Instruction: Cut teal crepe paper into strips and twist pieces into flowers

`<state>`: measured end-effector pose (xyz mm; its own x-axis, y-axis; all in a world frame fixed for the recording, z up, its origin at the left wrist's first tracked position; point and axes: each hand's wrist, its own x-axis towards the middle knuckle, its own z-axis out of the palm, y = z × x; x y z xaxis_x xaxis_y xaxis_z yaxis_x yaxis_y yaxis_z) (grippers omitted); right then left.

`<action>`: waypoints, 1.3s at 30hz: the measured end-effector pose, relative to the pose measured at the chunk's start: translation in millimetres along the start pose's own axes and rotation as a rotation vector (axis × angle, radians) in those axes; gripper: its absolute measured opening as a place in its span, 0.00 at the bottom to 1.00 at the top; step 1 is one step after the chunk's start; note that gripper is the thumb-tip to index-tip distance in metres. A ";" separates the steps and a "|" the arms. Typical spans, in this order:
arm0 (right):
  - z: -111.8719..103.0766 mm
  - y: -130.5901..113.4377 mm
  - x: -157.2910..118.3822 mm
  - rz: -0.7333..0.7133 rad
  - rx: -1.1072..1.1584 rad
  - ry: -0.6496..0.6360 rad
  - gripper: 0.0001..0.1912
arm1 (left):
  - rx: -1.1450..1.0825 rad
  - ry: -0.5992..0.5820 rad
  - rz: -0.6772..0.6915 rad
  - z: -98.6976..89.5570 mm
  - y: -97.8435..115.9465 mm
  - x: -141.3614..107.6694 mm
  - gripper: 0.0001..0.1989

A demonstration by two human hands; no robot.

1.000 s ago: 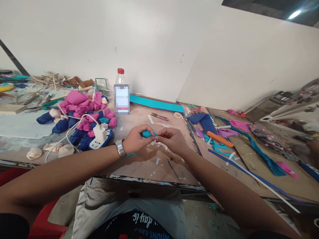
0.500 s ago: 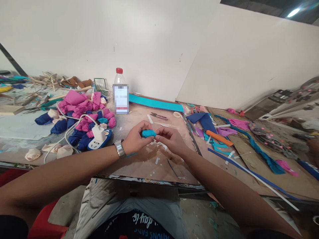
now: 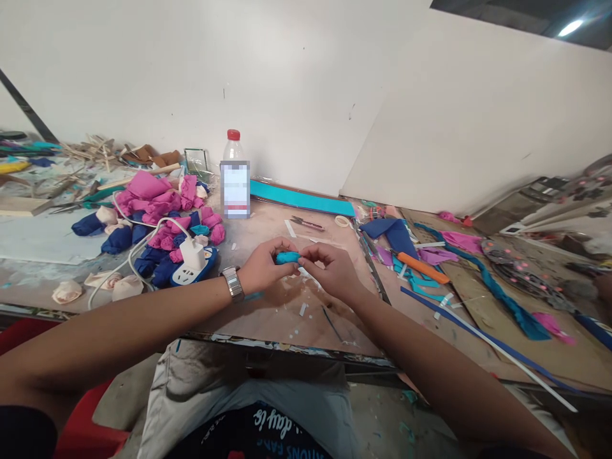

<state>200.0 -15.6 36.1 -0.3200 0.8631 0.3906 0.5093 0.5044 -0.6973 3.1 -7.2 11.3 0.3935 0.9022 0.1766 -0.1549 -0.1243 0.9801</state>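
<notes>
A small crumpled turquoise piece (image 3: 287,257) is held between both hands above the middle of the table. My left hand (image 3: 265,266), with a metal watch on its wrist, has thumb and fingers closed round the left part of it. The fingertips of my right hand (image 3: 327,266) pinch its right end. Below the hands, the brown table top (image 3: 268,319) carries small white scraps. Behind them lie a pair of small snips (image 3: 308,223) and a tape ring (image 3: 342,221).
Pink and blue crumpled pieces (image 3: 153,197) lie at the left, beside a power strip (image 3: 203,264) with a white cable. A red-capped bottle (image 3: 234,185) stands behind. To the right are an orange-handled cutter (image 3: 423,268), a twisted teal strip (image 3: 502,287) and a white stick (image 3: 521,363).
The turquoise piece looks narrower and longer between the fingers. Both hands have shifted slightly, and the whole view has moved a little.
</notes>
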 end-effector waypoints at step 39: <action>-5.2 6.3 2.7 -0.179 -0.047 0.038 0.07 | 0.072 0.026 -0.038 -4.4 9.0 1.2 0.17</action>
<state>206.5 -9.9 35.9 -0.3792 0.7591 0.5290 0.4837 0.6501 -0.5861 -1.8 -5.4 19.9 0.3743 0.9170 0.1377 -0.0745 -0.1183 0.9902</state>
